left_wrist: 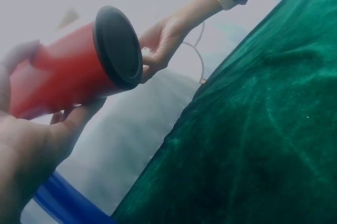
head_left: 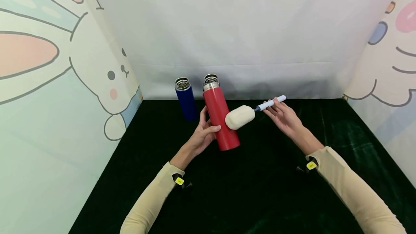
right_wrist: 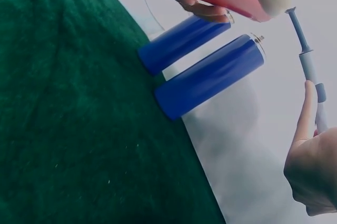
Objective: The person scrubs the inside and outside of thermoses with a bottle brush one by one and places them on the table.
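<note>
My left hand grips a red thermos bottle round its lower half, raised and tilted with its bare steel mouth up and away from me. Its black base faces the camera in the left wrist view. In my right hand is a bottle brush, held by its pale blue handle between thumb and fingers. The brush's thick white sponge head points left and overlaps the red bottle's side in the head view, outside its mouth.
Two blue thermos bottles stand upright at the back, both without lids. One blue bottle is left of the red one; the other blue bottle is mostly hidden behind it in the head view. A dark green cloth covers the table, with a white backdrop behind.
</note>
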`<state>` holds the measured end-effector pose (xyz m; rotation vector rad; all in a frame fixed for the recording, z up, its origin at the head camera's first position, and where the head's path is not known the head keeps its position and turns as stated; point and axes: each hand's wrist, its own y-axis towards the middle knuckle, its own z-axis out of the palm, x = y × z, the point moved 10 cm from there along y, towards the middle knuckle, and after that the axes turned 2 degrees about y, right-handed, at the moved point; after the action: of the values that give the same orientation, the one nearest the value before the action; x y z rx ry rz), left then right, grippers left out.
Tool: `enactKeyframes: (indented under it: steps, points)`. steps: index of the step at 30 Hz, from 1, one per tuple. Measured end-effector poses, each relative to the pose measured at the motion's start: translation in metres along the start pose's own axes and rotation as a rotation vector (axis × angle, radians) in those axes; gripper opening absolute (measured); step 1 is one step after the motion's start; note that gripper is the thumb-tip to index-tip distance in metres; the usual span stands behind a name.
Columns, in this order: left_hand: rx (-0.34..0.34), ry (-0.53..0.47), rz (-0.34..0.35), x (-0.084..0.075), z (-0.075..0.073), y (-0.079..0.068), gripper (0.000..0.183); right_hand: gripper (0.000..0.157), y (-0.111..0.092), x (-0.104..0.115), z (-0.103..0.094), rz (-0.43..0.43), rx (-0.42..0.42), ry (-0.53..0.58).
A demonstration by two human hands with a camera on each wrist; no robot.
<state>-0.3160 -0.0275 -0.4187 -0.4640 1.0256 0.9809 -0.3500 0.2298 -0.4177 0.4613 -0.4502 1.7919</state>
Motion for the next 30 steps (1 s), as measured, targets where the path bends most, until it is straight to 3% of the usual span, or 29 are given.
enactKeyframes:
  steps: [12, 20, 26, 30]
  points:
    - [0.045, 0.005, -0.039, 0.006, 0.005, -0.003, 0.091, 0.007, 0.019, -0.005, 0.009, 0.019, -0.03, 0.176]
    - [0.075, 0.111, -0.051, 0.009, 0.004, -0.003, 0.094, 0.014, 0.024, -0.003, 0.012, 0.015, -0.061, 0.185]
    - [0.077, 0.126, -0.067, 0.012, 0.007, -0.004, 0.091, 0.032, 0.023, -0.003, 0.011, 0.011, -0.094, 0.26]
    - [0.061, 0.122, -0.062, 0.014, 0.008, -0.006, 0.091, 0.058, 0.022, -0.007, 0.01, 0.023, -0.105, 0.299]
